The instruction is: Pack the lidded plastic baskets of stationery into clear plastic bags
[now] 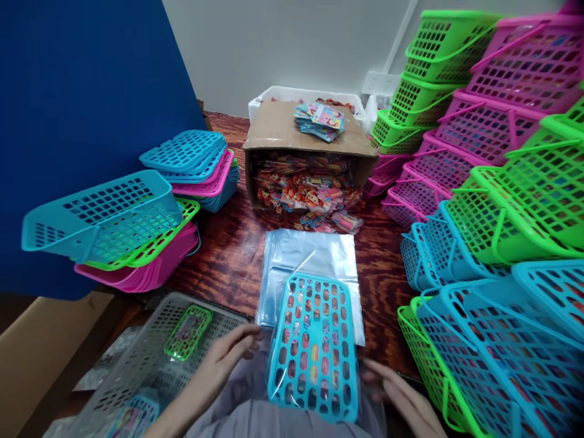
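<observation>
A blue plastic basket (314, 347) lies in front of me with its slotted face up, tilted towards my lap. Clear plastic film surrounds it, and colourful packets show through its slots. My left hand (235, 350) is to the left of it, fingers stretched out and loosely bent, with nothing visible in them. On the other side my right hand (396, 389) has its fingers extended beside the film's edge; whether they touch it I cannot tell. Beneath the basket's far end rests a stack of silvery clear bags (310, 249).
Stacked baskets (493, 121) in green, pink and blue rise on the right. More empty baskets (104, 213) and lids (187, 152) pile up left. Ahead, a cardboard box (274, 131) of packets carries cards (322, 120). A grey crate (173, 304) at lower left holds wrapped baskets (188, 331).
</observation>
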Demonstrator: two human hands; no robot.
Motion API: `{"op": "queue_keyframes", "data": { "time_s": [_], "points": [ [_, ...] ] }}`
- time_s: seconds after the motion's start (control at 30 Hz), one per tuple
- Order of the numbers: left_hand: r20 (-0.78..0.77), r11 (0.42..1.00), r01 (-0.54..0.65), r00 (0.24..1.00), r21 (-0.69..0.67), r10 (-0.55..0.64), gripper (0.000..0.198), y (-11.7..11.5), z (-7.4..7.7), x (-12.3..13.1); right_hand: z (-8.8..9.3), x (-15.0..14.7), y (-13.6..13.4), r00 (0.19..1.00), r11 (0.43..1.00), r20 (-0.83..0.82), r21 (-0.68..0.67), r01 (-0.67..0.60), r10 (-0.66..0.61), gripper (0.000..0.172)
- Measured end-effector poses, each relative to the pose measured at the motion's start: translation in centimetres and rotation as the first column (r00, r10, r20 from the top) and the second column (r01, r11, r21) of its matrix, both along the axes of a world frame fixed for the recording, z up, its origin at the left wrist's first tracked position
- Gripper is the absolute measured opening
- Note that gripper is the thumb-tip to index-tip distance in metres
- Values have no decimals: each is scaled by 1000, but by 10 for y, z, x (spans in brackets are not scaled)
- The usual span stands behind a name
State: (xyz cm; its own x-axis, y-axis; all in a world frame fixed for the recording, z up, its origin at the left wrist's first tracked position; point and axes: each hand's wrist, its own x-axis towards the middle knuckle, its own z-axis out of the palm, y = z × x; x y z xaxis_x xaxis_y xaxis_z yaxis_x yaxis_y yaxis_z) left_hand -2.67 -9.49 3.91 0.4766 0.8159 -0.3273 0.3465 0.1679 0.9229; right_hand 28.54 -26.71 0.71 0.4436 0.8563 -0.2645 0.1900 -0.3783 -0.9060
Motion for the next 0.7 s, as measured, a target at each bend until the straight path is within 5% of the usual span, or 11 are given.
{"op": "queue_keyframes", "data": {
  "time_s": [0.1,0.27,0.4,0.57,0.7],
  "points": [
    [-47,995,-69,996,77,73,48,2,-3,34,3,-8,27,960,992,-254,-84,99,-117,58],
    [47,990,-126,991,63,123,56,-12,-9,68,0,-58,45,957,980,-209,-48,195,-200,67],
    [230,949,-261,927,-176,297,66,-17,20,80,25,-62,58,946,973,-230,-11,233,-229,70],
    [415,944,-185,863,-272,288,72,6,63,93,78,-33,101,840,988,-537,73,139,-79,78],
    [452,925,-63,859,-375,242,78,48,66,98,95,-15,138,734,994,-679,87,68,9,72]
  ]
}}
